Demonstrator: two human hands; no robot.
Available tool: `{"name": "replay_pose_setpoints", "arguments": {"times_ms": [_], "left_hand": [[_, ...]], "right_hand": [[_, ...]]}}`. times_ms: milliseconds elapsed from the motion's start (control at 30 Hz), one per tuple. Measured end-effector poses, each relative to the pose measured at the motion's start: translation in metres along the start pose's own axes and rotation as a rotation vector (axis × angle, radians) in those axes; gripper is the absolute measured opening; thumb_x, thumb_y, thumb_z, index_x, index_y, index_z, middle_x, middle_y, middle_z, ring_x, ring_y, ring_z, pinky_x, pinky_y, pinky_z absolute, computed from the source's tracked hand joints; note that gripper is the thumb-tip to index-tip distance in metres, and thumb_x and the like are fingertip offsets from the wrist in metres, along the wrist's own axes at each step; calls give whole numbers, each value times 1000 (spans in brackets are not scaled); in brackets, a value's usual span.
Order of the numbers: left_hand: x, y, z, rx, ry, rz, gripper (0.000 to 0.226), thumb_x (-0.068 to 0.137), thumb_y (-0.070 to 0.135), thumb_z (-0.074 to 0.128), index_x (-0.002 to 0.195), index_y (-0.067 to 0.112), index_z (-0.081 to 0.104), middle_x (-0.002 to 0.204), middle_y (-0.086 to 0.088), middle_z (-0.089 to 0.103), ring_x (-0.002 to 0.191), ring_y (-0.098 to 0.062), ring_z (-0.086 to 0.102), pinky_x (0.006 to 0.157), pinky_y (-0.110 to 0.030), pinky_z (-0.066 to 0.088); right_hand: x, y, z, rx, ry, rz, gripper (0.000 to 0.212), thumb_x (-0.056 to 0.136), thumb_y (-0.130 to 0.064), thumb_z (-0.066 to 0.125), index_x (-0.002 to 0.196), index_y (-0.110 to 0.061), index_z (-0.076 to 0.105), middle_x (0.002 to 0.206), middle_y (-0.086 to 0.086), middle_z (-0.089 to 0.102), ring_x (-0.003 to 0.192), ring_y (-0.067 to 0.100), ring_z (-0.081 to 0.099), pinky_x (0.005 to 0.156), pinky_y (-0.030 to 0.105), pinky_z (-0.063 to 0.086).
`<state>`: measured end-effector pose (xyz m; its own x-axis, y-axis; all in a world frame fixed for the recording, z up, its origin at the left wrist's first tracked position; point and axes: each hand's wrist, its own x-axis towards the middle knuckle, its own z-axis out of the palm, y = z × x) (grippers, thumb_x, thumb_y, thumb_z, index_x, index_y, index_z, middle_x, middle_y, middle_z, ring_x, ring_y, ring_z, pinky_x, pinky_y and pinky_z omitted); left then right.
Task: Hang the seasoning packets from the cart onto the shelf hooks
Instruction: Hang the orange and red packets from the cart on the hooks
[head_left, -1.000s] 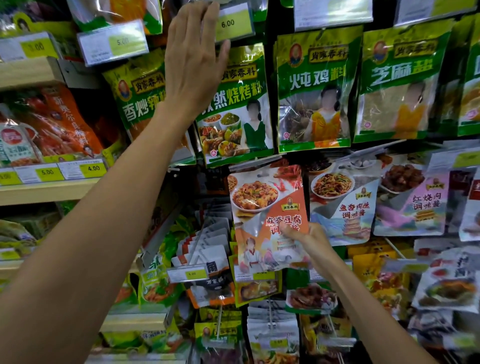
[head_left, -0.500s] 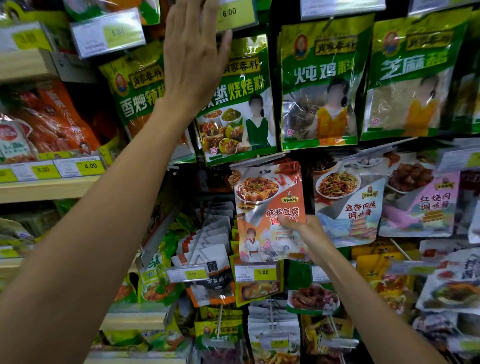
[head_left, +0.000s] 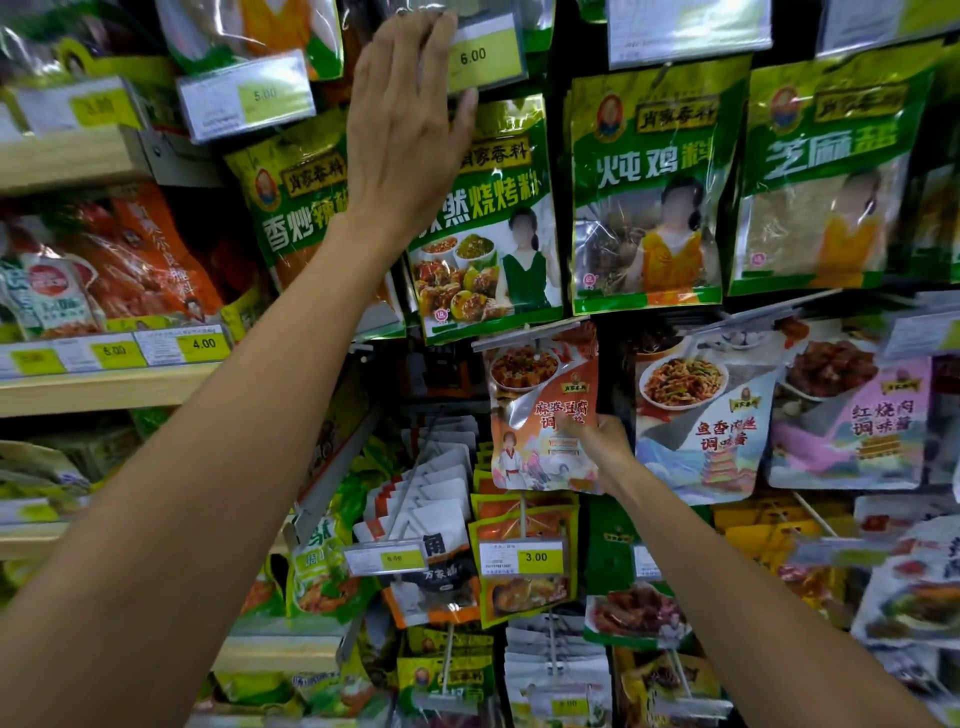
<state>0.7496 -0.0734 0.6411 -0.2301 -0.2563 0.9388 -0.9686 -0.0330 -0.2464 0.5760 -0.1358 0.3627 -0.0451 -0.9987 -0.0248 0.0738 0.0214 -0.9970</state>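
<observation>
The left hand (head_left: 410, 119) lies flat, fingers straight, against a price tag (head_left: 480, 57). The right hand (head_left: 605, 449) pinches the side of an orange packet (head_left: 537, 400).

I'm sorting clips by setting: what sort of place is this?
Likely a grocery shop: green seasoning packets hang in rows, yellow price tags sit above them, and a wooden shelf carries more goods.
</observation>
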Motion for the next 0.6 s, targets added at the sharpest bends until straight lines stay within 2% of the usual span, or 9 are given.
{"name": "replay_pose_setpoints", "arguments": {"times_ms": [133,233,300,433,533,600], "left_hand": [[0,-1,-2,-13,25,17,60,100,42,17,146,7,31,146,-11,38,136,-23,33,113,-26,20],[-2,-1,-6,-61,36,28,57,100,39,21,144,6,35,144,-11,41,135,-23,36,113,-26,21],[-5,-1,-9,-94,39,30,55,101,36,23,143,4,36,145,-12,41,136,-23,36,115,-27,19],[-20,1,-22,-123,20,28,51,101,30,26,143,2,36,147,-15,39,138,-26,34,117,-35,20],[-44,9,-30,-188,92,61,41,100,21,37,130,-4,51,132,-21,54,125,-33,50,110,-42,34],[-66,18,-34,-246,120,76,35,98,16,43,121,-7,57,122,-23,60,116,-35,56,104,-43,41]], "right_hand": [[4,4,0,-49,11,17,48,90,-33,66,124,0,58,123,15,62,115,32,57,86,33,42],[-3,10,0,-79,31,17,51,89,-42,64,116,0,61,119,17,64,112,34,59,97,43,48],[-13,13,1,-104,53,-23,47,91,-42,61,110,1,64,114,19,67,108,34,61,99,48,47],[-47,15,2,-327,138,-187,36,96,-24,57,122,0,57,119,18,65,110,34,60,91,36,47],[-83,17,0,-398,182,-344,34,97,-13,53,129,-4,51,120,12,63,108,28,59,83,28,44],[-108,19,-9,-395,191,-397,34,99,-17,51,130,-6,52,117,6,63,103,19,58,81,24,41]]}}
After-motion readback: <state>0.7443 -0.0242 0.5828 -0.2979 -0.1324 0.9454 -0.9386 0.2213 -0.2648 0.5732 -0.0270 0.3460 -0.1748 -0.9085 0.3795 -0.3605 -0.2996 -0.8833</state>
